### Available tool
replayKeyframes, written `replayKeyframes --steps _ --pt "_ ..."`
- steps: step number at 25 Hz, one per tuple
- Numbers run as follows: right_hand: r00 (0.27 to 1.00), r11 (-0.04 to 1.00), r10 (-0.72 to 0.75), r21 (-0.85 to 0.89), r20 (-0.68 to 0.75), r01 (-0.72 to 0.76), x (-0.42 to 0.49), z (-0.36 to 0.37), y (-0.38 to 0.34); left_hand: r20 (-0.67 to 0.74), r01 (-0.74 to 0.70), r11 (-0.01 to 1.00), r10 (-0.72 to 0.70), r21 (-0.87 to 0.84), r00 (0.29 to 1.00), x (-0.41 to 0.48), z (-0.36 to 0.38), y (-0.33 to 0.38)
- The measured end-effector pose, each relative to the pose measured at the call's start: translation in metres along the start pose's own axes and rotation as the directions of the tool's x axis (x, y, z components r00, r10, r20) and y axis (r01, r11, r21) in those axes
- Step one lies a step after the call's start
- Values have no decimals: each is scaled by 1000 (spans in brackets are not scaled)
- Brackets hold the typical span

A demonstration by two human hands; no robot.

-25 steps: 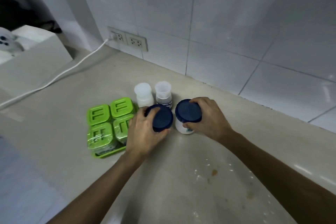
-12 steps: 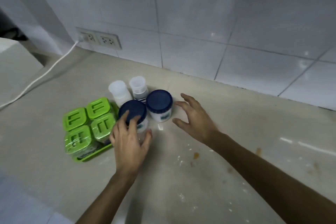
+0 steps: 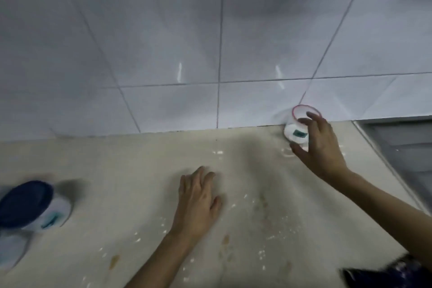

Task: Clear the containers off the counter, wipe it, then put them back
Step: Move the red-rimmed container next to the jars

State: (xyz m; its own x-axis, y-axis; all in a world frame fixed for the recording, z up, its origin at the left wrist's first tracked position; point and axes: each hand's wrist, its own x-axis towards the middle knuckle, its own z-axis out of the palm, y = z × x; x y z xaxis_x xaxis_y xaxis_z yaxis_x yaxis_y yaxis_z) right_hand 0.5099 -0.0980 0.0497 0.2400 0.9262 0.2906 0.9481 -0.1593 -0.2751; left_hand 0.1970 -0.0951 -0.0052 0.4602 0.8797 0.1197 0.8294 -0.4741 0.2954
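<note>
Fingers of right hand (image 3: 320, 147) curl round red-rimmed container (image 3: 298, 127) by wall, I see | left hand (image 3: 196, 201) flat, spread on counter (image 3: 117, 163), holding nothing | blue-lidded container (image 3: 30, 206) far left, blurred

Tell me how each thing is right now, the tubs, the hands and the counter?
Red-rimmed tub: by the wall, right hand's fingers around it.
Blue-lidded tub: lid on, standing at the far left.
Right hand: curled around the red-rimmed tub.
Left hand: empty, fingers spread, over the counter.
Counter: dirty, white crumbs and brown spots.
</note>
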Motion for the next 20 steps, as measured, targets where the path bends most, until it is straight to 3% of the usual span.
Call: replayKeyframes --steps 2,5,7,14,17,20 --pt "985 985 170 10 13 -170 28 -1 33 60 -15 1000 16 -4 998 43 13 27" --pt "950 956 271 70 154 -284 51 11 44 168 -36 999 30 33 985 76 31 51" --pt "952 955 248 119 179 -271 56 21 50 198 -60 994 40 96 979 88 43 60" --pt "957 927 286 238 55 -291 54 41 55 239 -78 977 30 196 971 96 55 62" --pt "967 943 251 216 33 -252 35 30 30 261 -53 995 28 88 965 104 41 63" --pt "995 969 91 226 35 -96 4 25 -22 198 -62 994 78 -86 977 62 12 34"
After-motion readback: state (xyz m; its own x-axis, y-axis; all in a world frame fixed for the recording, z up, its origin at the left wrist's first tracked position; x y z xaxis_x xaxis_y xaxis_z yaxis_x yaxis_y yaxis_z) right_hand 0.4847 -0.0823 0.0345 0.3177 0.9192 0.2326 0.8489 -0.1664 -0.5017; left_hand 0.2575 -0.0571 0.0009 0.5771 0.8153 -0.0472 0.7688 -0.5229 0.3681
